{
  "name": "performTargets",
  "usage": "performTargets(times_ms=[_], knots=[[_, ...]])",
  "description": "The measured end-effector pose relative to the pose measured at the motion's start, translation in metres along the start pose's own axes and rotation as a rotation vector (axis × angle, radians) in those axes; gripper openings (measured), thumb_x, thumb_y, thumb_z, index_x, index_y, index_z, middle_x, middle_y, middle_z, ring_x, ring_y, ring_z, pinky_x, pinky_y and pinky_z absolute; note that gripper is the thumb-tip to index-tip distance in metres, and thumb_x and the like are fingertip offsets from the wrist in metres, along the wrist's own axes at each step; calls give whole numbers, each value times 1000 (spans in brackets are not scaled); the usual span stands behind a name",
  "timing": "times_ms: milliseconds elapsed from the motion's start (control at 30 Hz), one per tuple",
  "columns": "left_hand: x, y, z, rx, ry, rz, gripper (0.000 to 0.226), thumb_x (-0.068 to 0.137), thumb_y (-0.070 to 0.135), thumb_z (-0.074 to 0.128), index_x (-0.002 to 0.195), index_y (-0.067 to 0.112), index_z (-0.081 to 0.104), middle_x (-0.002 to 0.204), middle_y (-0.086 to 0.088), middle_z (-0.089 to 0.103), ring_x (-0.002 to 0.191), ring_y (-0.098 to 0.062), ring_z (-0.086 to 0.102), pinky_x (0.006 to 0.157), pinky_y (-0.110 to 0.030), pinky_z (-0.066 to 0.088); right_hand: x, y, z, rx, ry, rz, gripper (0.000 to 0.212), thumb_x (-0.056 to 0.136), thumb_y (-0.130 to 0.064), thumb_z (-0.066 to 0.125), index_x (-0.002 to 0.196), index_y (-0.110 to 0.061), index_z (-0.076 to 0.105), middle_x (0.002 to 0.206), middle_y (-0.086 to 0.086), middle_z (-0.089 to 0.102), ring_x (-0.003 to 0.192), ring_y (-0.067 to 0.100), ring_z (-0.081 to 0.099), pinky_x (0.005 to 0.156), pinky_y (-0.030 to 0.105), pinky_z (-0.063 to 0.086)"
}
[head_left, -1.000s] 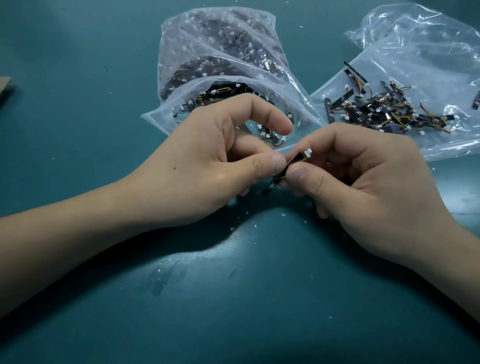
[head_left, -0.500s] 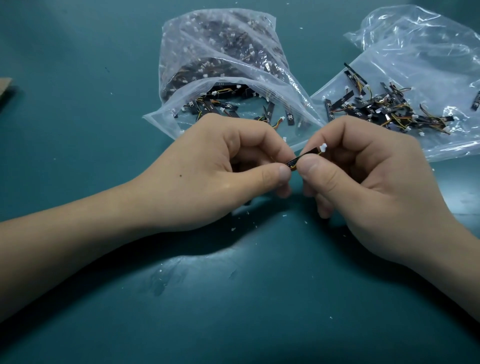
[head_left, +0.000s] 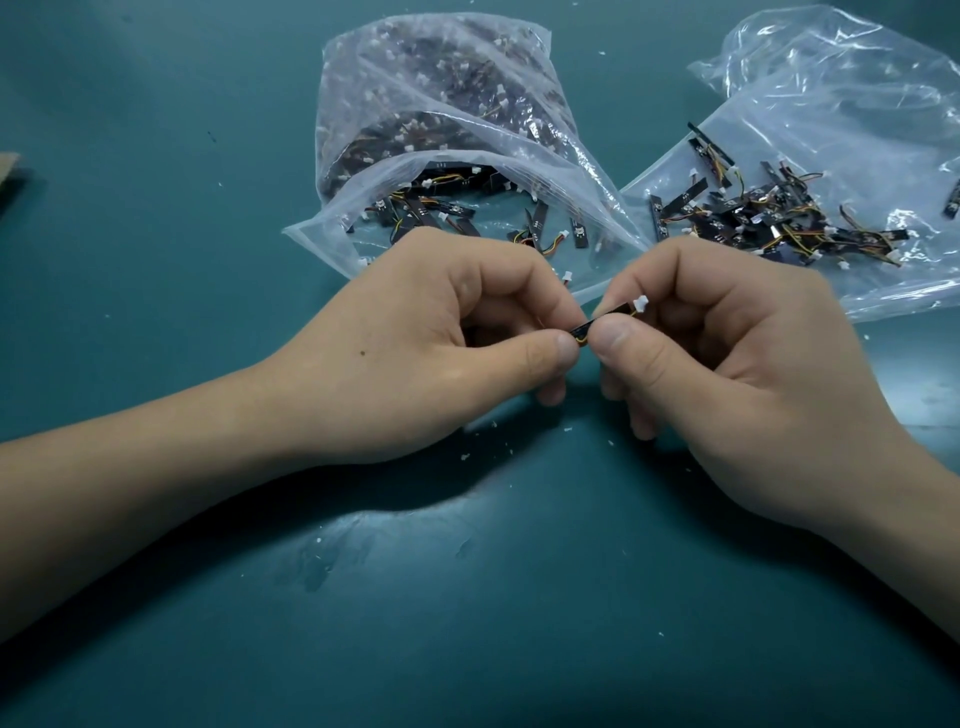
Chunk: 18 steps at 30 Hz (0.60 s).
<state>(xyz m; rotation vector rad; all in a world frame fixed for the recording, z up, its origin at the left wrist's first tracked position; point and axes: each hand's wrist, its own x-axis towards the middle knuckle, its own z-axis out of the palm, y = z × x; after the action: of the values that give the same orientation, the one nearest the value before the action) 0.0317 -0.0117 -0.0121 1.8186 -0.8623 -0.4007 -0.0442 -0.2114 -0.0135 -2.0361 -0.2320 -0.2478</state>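
Two hands meet low over a teal table (head_left: 156, 234). Far left edge: a brown cardboard scrap (head_left: 7, 169), lying flat, partly out of frame.

Left hand (head_left: 415, 353): fingers curled, thumb and forefinger pinching the left end of a small black strip (head_left: 597, 322). Behind it lies a clear plastic bag (head_left: 441, 119), its mouth open toward the person. It is packed with more black strips and thin coloured wires, some loose just inside the mouth.

Centre: the held strip sits above the table between the two thumbs, tilted up toward the right. A white connector (head_left: 640, 303) is at its upper right end, and a bit of yellow wire shows at the thumb tips.

Right hand (head_left: 727, 374): fingers curled, thumb and forefinger pinching the strip's right part, thumb just beside the left thumb.

Far right: a second clear bag (head_left: 841, 119), flatter, with a looser scatter of the same strips and wires. White flecks (head_left: 465, 457) dot the table under the hands.
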Motion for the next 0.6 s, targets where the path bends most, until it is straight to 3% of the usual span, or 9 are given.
performTargets(times_ms=[67,200,433,600], knots=[[0,0,-1,-21,3,-4,5,93,24,67,93,21,71,73,2,76,63,-38,64,54,-42,51,0,0,0,46,-2,2,5,95,-20,67,93,-23,64,67,1,67,45,15,58,46,23,46],[1,0,-2,-34,-12,0,5,93,22,66,91,20,70,68,1,73,55,-34,57,51,-28,43,0,0,-1,49,-3,-7,7,94,-20,68,98,-25,65,70,2,69,45,14,59,46,19,47],[-1,-1,-1,-39,-11,-18,6,92,23,67,90,20,72,65,3,72,50,-12,52,50,-18,41,0,1,-1,26,-25,-4,7,96,-16,65,94,-23,64,75,-2,71,47,16,60,48,21,47],[-1,-1,-2,-46,-24,-43,9,92,24,66,91,18,73,66,0,73,53,-17,55,51,-24,42,1,1,-1,22,-37,-4,7,96,-16,65,94,-23,65,69,-3,71,47,14,61,48,18,47]])
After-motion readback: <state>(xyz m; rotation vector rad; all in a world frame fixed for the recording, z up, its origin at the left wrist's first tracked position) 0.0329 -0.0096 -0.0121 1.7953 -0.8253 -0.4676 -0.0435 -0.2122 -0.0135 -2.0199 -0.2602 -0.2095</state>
